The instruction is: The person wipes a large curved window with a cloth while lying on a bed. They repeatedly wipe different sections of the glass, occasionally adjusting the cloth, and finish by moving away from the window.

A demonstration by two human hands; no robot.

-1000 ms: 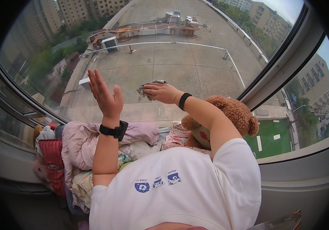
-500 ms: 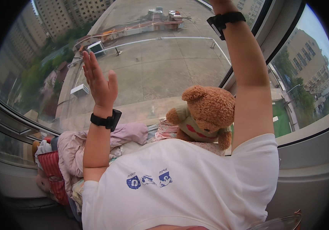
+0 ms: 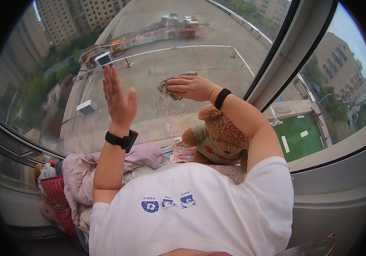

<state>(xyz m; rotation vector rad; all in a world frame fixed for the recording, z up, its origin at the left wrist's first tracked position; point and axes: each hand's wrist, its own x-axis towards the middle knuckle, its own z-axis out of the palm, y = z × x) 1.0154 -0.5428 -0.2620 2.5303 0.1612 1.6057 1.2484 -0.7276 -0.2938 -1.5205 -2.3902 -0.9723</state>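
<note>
My right hand (image 3: 193,88) presses a crumpled grey wad that looks like newspaper (image 3: 171,88) against the large window pane (image 3: 149,113), its fingers laid together over the wad. To the left, my left hand (image 3: 119,100) is raised with an open palm and the thumb apart, holding nothing. It appears to rest on the glass or very near it; which of the two I cannot tell. Under my right forearm sits a brown teddy bear (image 3: 230,130) in a greenish knit top, partly hidden by that arm.
Pink bedding or clothing (image 3: 80,170) lies heaped along the sill at left, beside a red quilted piece (image 3: 56,187). The window frame post (image 3: 291,57) stands at right, with another pane beyond it. Outside lie a flat roof and tall buildings.
My right arm has come down from high on the right, bringing the hand and the crumpled newspaper into view at the middle. My left hand has shifted slightly right and down.
</note>
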